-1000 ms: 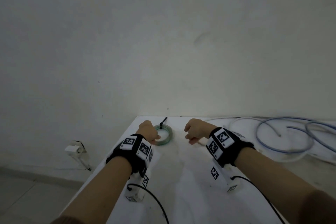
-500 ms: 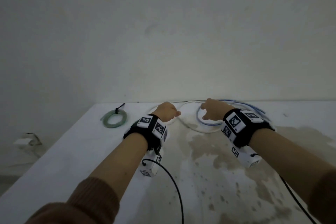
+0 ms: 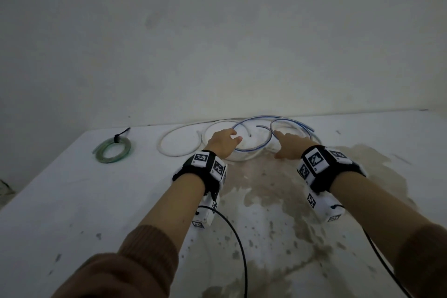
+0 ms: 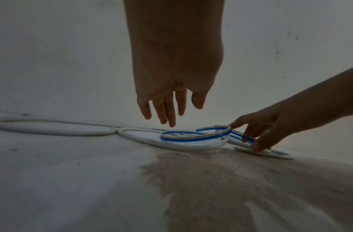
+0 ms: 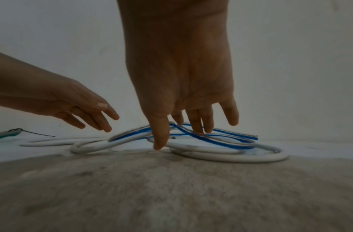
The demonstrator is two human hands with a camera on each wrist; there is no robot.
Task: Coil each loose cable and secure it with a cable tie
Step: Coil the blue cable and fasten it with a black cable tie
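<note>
A loose blue cable [image 3: 256, 117] [image 4: 191, 136] [image 5: 221, 145] lies in open loops over a thicker white cable [image 3: 161, 150] [image 4: 52, 132] [image 5: 231, 157] at the back of the white table [image 3: 72, 201]. My left hand [image 3: 235, 135] [image 4: 171, 116] [image 5: 100, 124] hovers just above the blue loop with straight fingers, holding nothing. My right hand [image 3: 278, 143] [image 5: 183, 130] [image 4: 245, 136] reaches down with spread fingers; its fingertips touch the blue cable and the thumb rests by the white cable. A green cable coil [image 3: 108, 160] [image 5: 4, 135], bound with a black tie [image 3: 117, 138], lies at the far left.
A wall stands right behind the cables. A large brown stain [image 3: 278, 189] covers the table's middle and right. The table's left edge runs diagonally past the green coil. Black sensor leads [image 3: 242, 249] trail from both wrists toward me.
Both hands left the green coil and moved right to the blue and white cables. Their fingers went from curled to straight, and the right hand now touches the blue cable.
</note>
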